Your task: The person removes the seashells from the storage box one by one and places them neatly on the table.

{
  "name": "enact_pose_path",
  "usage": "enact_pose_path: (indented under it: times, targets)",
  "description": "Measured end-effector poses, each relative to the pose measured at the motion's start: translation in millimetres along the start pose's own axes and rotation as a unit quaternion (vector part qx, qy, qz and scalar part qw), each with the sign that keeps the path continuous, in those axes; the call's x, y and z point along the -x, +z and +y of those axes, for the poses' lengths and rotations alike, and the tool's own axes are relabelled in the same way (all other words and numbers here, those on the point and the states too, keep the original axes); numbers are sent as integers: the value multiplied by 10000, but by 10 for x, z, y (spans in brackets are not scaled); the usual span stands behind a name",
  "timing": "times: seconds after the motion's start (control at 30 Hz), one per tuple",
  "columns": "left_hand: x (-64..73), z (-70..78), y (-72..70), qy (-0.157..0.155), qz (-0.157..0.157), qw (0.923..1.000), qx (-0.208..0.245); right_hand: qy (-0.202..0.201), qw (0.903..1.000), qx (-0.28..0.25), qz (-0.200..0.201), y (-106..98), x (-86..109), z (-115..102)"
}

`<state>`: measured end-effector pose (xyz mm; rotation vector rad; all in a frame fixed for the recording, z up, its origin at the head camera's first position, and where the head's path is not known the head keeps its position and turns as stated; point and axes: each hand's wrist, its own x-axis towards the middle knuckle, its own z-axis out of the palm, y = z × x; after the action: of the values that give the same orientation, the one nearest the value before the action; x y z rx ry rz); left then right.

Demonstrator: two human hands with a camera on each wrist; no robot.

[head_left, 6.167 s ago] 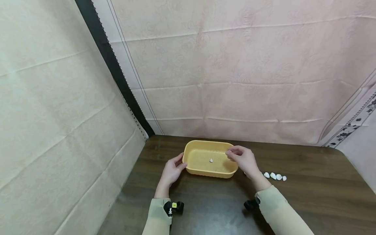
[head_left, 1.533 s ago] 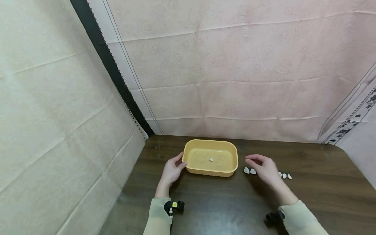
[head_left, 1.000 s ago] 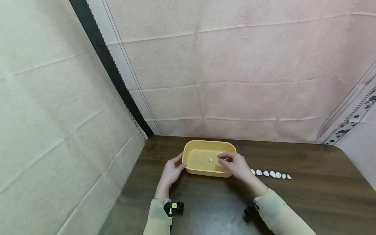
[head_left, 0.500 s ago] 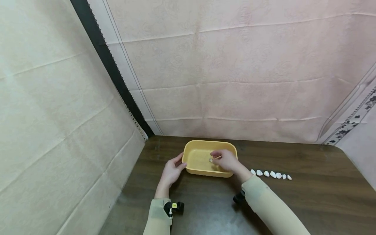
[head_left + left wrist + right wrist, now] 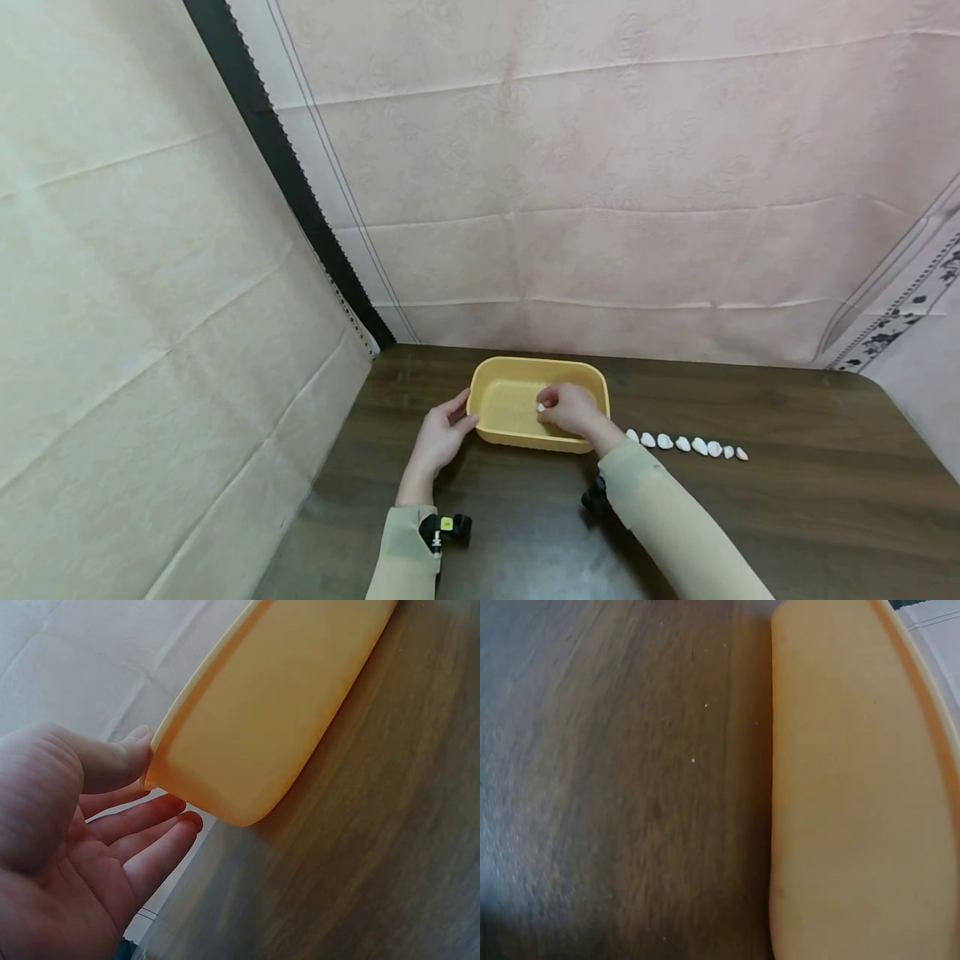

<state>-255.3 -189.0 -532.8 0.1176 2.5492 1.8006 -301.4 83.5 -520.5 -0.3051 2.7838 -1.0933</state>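
A yellow plastic tub stands near the table's far edge. My left hand holds its left end; in the left wrist view the thumb lies at the rim and the other fingers reach beneath it. Inside the tub, my right hand pinches a small white shell between thumb and fingertips. Right of the tub, several white shells lie in a row. The right wrist view shows the tub's outer wall, with the hand out of sight.
The dark wooden table carries the tub and the row. A pale cloth wall rises behind it, and another cloth wall stands on the left. Tiny white specks dot the wood beside the tub.
My right hand has gone from above the shell row leftward and down into the tub, its fingers closing on the shell there. The left hand has stayed at the tub's left end.
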Motion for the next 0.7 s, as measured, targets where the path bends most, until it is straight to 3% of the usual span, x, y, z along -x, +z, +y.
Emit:
enact_pose_path:
  times: [0.7]
  targets:
    - [5,5,-2,37,17,10000,-38,254,9996,-98,-13,-6,-6,-33]
